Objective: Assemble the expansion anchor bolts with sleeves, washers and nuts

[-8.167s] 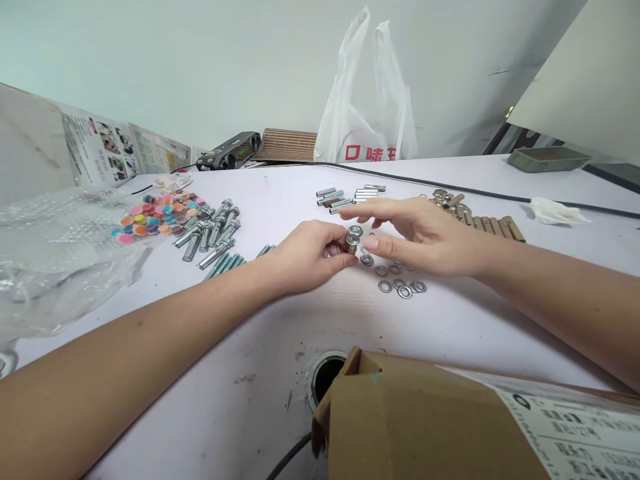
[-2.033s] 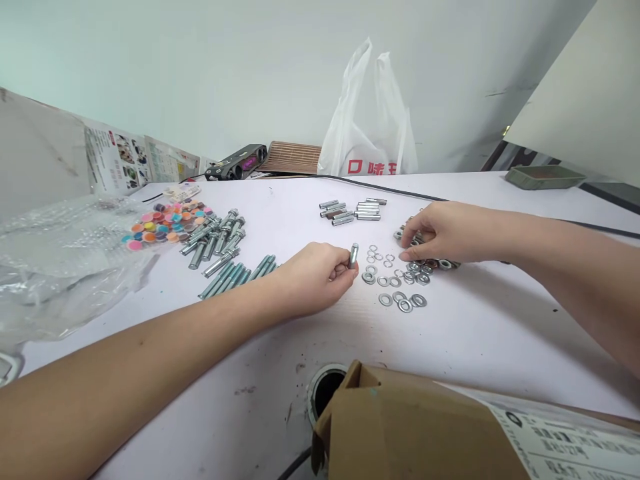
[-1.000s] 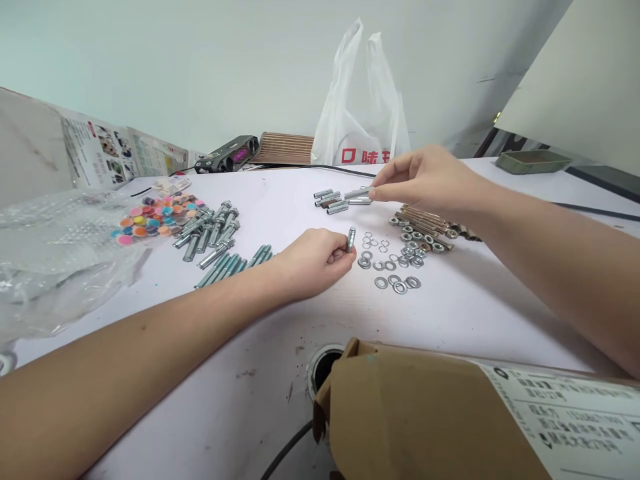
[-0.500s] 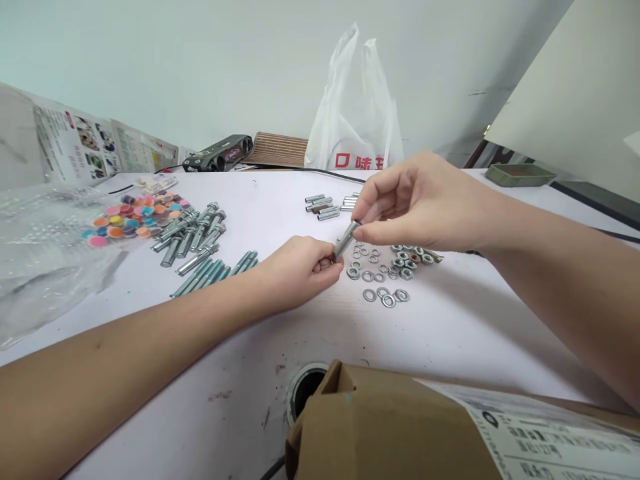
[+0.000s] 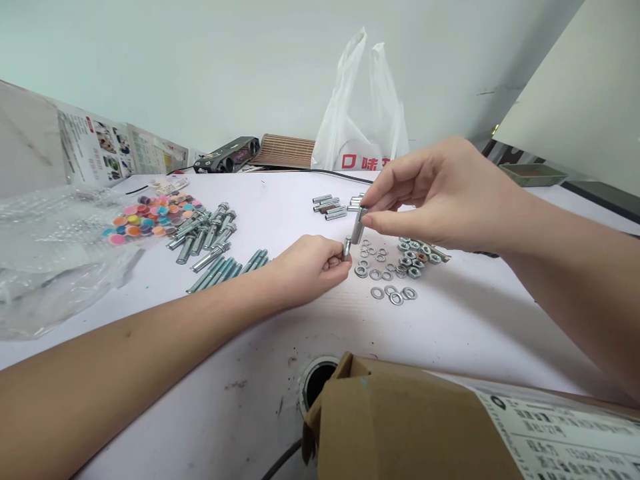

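My left hand [image 5: 317, 270] is closed around a metal bolt [image 5: 347, 248], and only its upper end shows above the fingers. Between the thumb and fingers of my right hand [image 5: 425, 200] is a short silvery metal sleeve [image 5: 358, 227], held close to upright just above and right of the bolt's end. Flat washers [image 5: 395, 298], smaller rings [image 5: 371, 251] and hex nuts [image 5: 414, 262] lie below and right of my hands. More sleeves [image 5: 327, 203] lie behind them. Left of my left hand are several bare studs [image 5: 230, 270] and a pile of assembled anchor bolts [image 5: 203, 233].
Colourful plastic discs [image 5: 150, 215] lie beside a clear plastic bag [image 5: 55, 253] at the left. A cardboard box [image 5: 410, 420] fills the front right, next to a round hole [image 5: 317, 387] in the table. A white carrier bag [image 5: 360, 120] stands at the back.
The sleeve in my right hand has gone from slanting against my left fingertips to nearly upright and apart from them. The bolt's end now shows in my left hand. The view has shifted slightly.
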The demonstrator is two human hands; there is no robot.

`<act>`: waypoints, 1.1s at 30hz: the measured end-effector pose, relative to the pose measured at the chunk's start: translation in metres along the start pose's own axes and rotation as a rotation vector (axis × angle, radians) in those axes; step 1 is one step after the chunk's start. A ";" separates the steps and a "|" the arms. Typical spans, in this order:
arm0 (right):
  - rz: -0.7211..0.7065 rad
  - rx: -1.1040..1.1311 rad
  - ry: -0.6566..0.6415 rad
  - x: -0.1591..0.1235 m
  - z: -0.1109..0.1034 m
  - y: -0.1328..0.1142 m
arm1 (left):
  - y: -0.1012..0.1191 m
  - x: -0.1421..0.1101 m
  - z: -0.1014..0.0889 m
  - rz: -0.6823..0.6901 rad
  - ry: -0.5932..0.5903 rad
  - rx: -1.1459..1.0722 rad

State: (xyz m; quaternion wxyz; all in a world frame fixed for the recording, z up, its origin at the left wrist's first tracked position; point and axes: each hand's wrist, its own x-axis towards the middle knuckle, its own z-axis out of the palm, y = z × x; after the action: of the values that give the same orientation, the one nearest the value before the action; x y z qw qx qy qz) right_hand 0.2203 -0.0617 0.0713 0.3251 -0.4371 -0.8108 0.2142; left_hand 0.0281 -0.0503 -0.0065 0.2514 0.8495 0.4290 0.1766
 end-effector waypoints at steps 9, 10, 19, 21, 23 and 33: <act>-0.089 0.002 0.069 -0.002 0.006 0.001 | -0.002 0.001 0.001 -0.007 -0.008 -0.003; -0.075 0.016 0.056 -0.002 0.007 0.001 | -0.002 0.001 0.001 -0.007 -0.002 -0.003; -0.053 0.004 -0.023 -0.002 0.011 0.003 | -0.001 0.000 0.001 -0.016 -0.002 -0.023; -0.047 -0.017 -0.046 -0.002 0.009 0.004 | 0.000 0.000 0.001 -0.018 -0.002 -0.030; -0.048 -0.048 -0.036 -0.002 0.006 0.005 | 0.001 0.000 0.001 -0.025 0.003 -0.036; 0.138 -0.273 -0.478 -0.007 0.023 0.032 | 0.000 0.000 0.001 -0.067 -0.005 -0.032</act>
State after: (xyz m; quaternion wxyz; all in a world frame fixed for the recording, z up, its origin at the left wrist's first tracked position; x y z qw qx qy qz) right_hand 0.2251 -0.0519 0.0327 0.0475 -0.4679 -0.8542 0.2216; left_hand 0.0284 -0.0500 -0.0073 0.2719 0.8308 0.4539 0.1729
